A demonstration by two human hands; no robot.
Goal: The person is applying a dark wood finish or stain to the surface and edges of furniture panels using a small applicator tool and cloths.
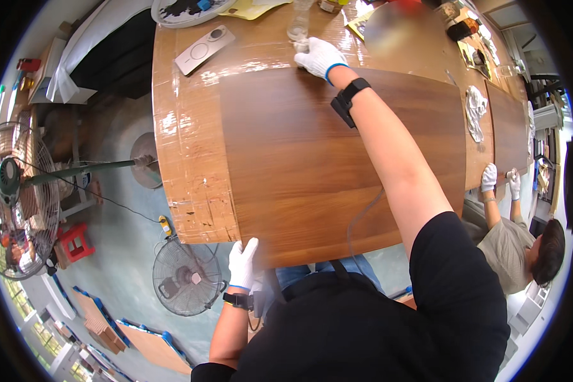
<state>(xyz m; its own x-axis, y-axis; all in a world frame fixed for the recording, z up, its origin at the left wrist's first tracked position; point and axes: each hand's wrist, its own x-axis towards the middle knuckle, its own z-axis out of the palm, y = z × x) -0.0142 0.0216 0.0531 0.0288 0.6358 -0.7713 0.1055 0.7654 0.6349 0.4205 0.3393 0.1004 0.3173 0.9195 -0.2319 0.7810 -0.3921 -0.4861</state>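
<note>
A wide brown wood-grain panel (299, 178) lies flat on the taped cardboard table cover (191, 159). My right hand (323, 57), in a white knit glove, reaches over the panel to its far edge. Its fingers curl around something small and pale beside a clear glass vessel (297, 27); what it is, I cannot make out. My left hand (241, 262), gloved too, is at the near left corner of the panel. Its thumb and fingers stand apart, with nothing visible between them. Dark straps sit on both wrists.
A rectangular metallic device (205, 49) and a white tray with dark residue (188, 14) lie at the far left. A crumpled white cloth (475, 113) is right of the panel. Another person (512, 248) works at the right. Fans (186, 277) and a red stool (76, 242) stand left.
</note>
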